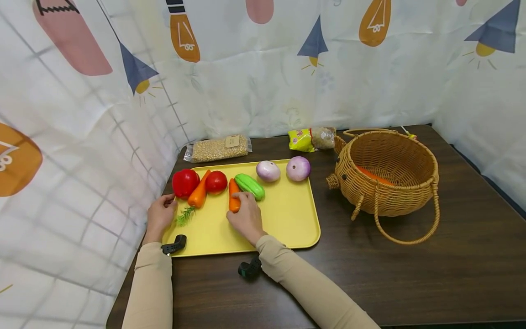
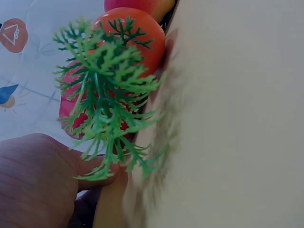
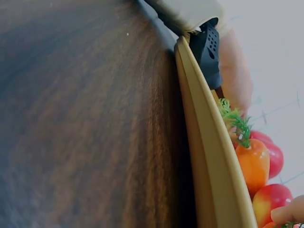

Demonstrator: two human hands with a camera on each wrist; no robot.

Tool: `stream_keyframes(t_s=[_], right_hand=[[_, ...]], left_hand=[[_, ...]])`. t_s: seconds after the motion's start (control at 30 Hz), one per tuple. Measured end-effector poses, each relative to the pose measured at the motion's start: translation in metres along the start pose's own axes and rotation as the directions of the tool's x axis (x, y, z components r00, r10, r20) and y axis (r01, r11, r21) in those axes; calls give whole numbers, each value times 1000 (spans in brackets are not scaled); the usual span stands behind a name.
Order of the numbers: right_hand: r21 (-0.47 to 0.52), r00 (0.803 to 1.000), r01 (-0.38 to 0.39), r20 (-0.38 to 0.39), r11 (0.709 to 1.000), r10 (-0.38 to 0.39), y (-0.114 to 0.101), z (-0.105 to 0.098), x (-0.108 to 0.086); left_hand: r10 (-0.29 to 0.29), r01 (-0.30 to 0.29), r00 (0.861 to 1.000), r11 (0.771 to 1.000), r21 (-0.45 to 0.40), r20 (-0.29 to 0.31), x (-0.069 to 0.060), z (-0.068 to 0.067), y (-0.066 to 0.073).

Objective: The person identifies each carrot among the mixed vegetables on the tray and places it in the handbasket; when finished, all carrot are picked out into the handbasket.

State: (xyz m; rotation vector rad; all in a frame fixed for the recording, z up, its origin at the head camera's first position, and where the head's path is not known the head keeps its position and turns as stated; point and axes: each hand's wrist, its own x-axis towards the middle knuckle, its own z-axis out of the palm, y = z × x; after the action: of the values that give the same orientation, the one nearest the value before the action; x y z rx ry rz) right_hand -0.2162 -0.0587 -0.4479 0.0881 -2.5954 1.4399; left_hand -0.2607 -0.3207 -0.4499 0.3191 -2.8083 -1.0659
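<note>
A yellow tray [image 1: 287, 214] holds the vegetables. At its left rim, my left hand [image 1: 160, 217] grips the edge, with the thumb of the left hand [image 2: 38, 180] beside leafy green carrot tops [image 2: 107, 95]. My right hand [image 1: 248, 219] pinches the lower part of a small orange carrot [image 1: 234, 189]; in the right wrist view only a bit of the right hand [image 3: 290, 211] shows. A larger carrot [image 1: 198, 195] lies between a red pepper [image 1: 185, 183] and a tomato [image 1: 216, 182]. Right of the small carrot lies a green vegetable [image 1: 250, 185], then two purple onions [image 1: 298, 168].
A wicker pig-shaped basket [image 1: 370, 201] with an orange item [image 1: 375, 176] inside stands right of the tray on the dark table [image 1: 452, 274]. Behind the tray lie a bag of grains [image 1: 218, 149] and a yellow packet [image 1: 302, 140]. A patterned curtain [image 1: 255, 87] hangs behind.
</note>
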Motion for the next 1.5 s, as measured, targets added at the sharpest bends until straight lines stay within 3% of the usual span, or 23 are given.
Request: stream_keyframes(t_s=[0.43, 0.67, 0.93, 1.23, 1.37, 1.5], right_hand=[[129, 992, 38, -127, 991, -21, 3, -2, -1], [196, 980, 106, -187, 975, -69, -1, -12, 2], [244, 964, 220, -200, 944, -173, -5, -46, 11], [313, 954, 268, -220, 911, -206, 6, -87, 28], [323, 954, 271, -216, 907, -208, 11, -109, 33], [268, 946, 298, -214, 916, -245, 18, -130, 36]], left_hand=[[-7, 7, 1000, 1000, -7, 9, -1, -1, 1], [-12, 12, 1000, 1000, -6, 7, 0, -1, -1], [-13, 13, 1000, 1000, -14, 9, 1, 0, -2], [-16, 16, 1000, 1000, -13, 13, -1, 0, -3], [-18, 18, 1000, 1000, -10, 14, 0, 0, -3], [-11, 11, 1000, 1000, -20, 9, -1, 0, -1]])
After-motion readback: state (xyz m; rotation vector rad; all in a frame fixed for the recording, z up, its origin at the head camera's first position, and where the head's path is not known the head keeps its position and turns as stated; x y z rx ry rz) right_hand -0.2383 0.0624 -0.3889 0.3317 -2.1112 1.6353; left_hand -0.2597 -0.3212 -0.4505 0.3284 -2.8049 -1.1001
